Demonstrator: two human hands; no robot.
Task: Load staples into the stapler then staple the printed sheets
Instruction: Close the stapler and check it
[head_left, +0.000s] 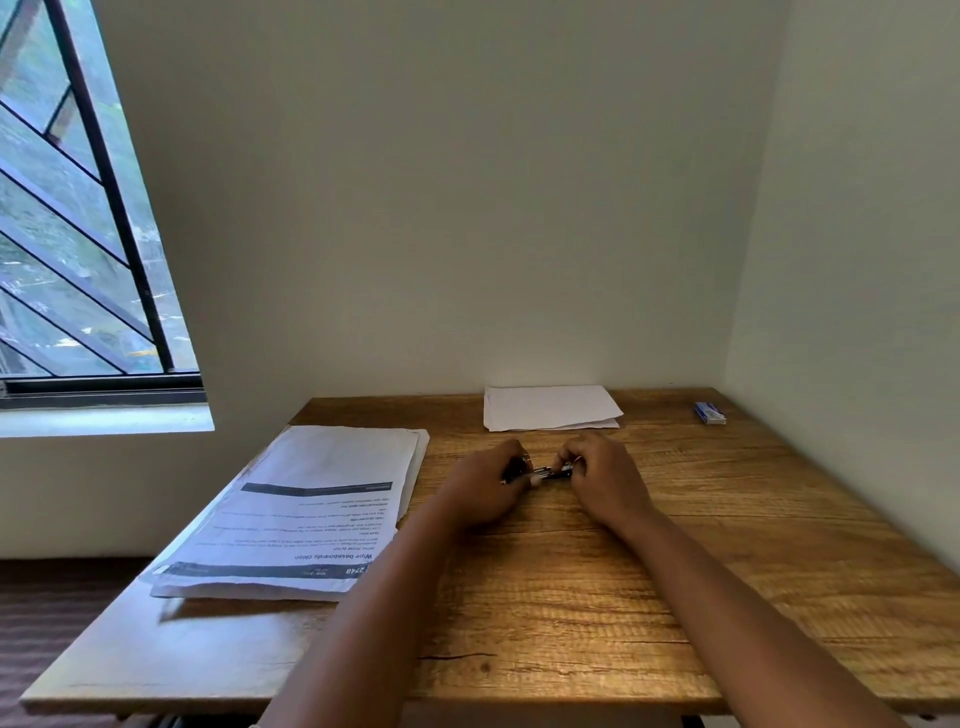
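Note:
A small black and silver stapler (546, 472) lies between my two hands at the middle of the wooden desk (571, 597). My left hand (485, 488) grips its left end with curled fingers. My right hand (597, 475) pinches its right end; whether staples are held there is too small to tell. A thick stack of printed sheets (311, 509) lies on the desk's left side, its text upside down to me. A small blue staple box (709, 413) sits at the far right near the wall.
A thinner pile of white sheets (550, 408) lies at the back of the desk against the wall. A barred window (78, 234) is on the left. Walls close the desk at the back and right.

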